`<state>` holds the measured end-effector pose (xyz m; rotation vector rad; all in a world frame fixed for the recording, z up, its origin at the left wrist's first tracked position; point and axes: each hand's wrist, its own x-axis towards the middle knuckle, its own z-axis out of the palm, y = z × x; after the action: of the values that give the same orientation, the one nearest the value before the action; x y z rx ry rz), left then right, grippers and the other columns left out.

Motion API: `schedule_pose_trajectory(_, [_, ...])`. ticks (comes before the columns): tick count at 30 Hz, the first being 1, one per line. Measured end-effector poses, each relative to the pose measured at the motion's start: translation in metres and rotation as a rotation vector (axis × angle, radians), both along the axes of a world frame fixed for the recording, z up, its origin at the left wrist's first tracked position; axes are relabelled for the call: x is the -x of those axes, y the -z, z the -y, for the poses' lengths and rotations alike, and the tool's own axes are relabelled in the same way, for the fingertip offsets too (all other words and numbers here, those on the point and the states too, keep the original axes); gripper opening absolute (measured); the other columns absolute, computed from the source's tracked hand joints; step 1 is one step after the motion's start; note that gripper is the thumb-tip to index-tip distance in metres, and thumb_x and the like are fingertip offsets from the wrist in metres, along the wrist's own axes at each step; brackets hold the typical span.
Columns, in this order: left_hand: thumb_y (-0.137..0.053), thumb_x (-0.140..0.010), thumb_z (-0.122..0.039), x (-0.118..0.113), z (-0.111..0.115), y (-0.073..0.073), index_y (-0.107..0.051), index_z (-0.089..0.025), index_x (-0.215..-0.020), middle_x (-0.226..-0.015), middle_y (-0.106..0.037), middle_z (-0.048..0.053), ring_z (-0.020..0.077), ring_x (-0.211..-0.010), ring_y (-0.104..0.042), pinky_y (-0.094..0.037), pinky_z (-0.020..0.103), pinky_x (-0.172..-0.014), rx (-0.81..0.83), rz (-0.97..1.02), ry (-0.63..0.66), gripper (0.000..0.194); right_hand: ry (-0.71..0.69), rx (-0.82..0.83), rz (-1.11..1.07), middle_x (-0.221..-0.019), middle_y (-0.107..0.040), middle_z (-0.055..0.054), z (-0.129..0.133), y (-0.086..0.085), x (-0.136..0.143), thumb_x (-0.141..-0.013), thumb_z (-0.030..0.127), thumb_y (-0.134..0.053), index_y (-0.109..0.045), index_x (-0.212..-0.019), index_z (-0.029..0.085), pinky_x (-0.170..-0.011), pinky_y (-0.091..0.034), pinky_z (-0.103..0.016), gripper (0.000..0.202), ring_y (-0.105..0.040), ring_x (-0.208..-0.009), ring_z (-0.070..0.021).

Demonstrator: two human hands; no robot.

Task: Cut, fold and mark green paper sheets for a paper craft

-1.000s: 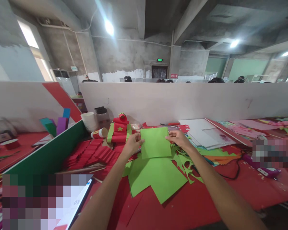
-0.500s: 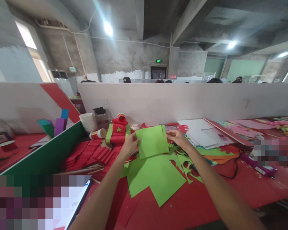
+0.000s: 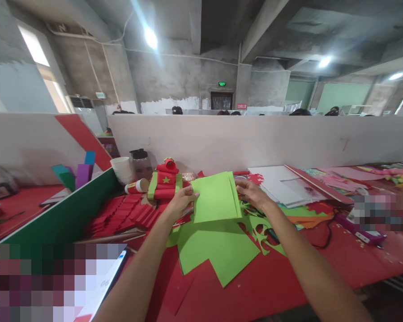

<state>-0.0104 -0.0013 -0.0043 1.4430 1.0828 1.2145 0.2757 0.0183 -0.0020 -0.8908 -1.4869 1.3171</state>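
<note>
Folded green paper (image 3: 215, 197) is held up between my two hands, its layers slightly fanned at the right side. My left hand (image 3: 182, 200) pinches its left edge between thumb and fingers. At the upper right edge, my right hand (image 3: 250, 192) has its fingers closed on the paper. Below lie larger green sheets (image 3: 218, 250) on the red table (image 3: 272, 290). Green scraps with cut-out holes (image 3: 260, 228) lie near my right wrist. Behind my left hand stands a red and green paper figure with a yellow star (image 3: 166, 180).
Folded red strips (image 3: 121, 214) lie at the left beside a green divider (image 3: 63, 214). Stacked white cups (image 3: 122, 170) and a dark-lidded bottle (image 3: 141, 163) stand behind them. White sheets (image 3: 282, 185) and a purple box (image 3: 362, 229) are at the right.
The layers of the held green paper are spread further apart at the right. My right hand has shifted slightly right. The view has moved a little.
</note>
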Motion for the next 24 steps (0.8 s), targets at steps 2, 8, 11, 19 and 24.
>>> schedule_pose_trajectory(2, [-0.080, -0.062, -0.041, 0.000, 0.000, -0.001, -0.058, -0.017, -0.079, -0.075, -0.060, 0.002, 0.0150, -0.070, -0.060, -0.049, 0.027, -0.064, 0.056, 0.073, 0.057, 0.037, -0.028, -0.009, -0.027, -0.102, -0.072, -0.006, 0.001, -0.001, 0.001, -0.064, 0.051, -0.082, -0.071, -0.106, 0.023, -0.067, -0.051, -0.026, 0.051, -0.066, -0.082, -0.0181])
schedule_pose_trajectory(8, [-0.084, -0.060, -0.035, 0.004, -0.001, 0.000, -0.055, -0.017, -0.076, -0.072, -0.057, -0.001, 0.0108, -0.063, -0.055, -0.046, 0.024, -0.059, 0.107, 0.160, 0.067, 0.037, -0.052, -0.013, -0.042, -0.101, -0.072, -0.007, 0.003, -0.002, 0.005, -0.062, 0.052, -0.083, -0.072, -0.103, 0.021, -0.067, -0.051, -0.027, 0.053, -0.066, -0.083, -0.0197])
schedule_pose_trajectory(11, [-0.083, -0.059, -0.036, 0.004, -0.002, 0.001, -0.055, -0.018, -0.076, -0.070, -0.056, -0.002, 0.0100, -0.062, -0.054, -0.044, 0.022, -0.058, 0.110, 0.167, 0.081, 0.038, -0.016, -0.010, -0.011, -0.101, -0.072, -0.007, 0.003, -0.002, 0.007, -0.061, 0.049, -0.084, -0.072, -0.101, 0.021, -0.069, -0.052, -0.028, 0.050, -0.066, -0.085, -0.0200])
schedule_pose_trajectory(19, [-0.076, -0.060, -0.046, 0.004, -0.009, 0.003, -0.049, -0.019, -0.067, -0.061, -0.044, -0.005, 0.0100, -0.055, -0.042, -0.036, 0.024, -0.055, -0.073, -0.038, -0.083, 0.039, 0.045, -0.045, 0.029, -0.094, -0.073, -0.004, -0.003, 0.002, 0.007, -0.072, 0.035, -0.076, -0.067, -0.111, 0.024, -0.068, -0.053, -0.027, 0.042, -0.068, -0.082, -0.0184])
schedule_pose_trajectory(24, [-0.067, -0.066, -0.043, 0.002, -0.011, 0.004, -0.042, -0.021, -0.061, -0.056, -0.041, -0.005, 0.0114, -0.054, -0.040, -0.033, 0.024, -0.054, -0.153, -0.220, -0.062, 0.033, 0.078, -0.145, 0.294, -0.090, -0.073, -0.004, -0.005, 0.007, 0.008, -0.074, 0.030, -0.072, -0.065, -0.113, 0.021, -0.056, -0.048, -0.025, 0.041, -0.064, -0.065, -0.0151])
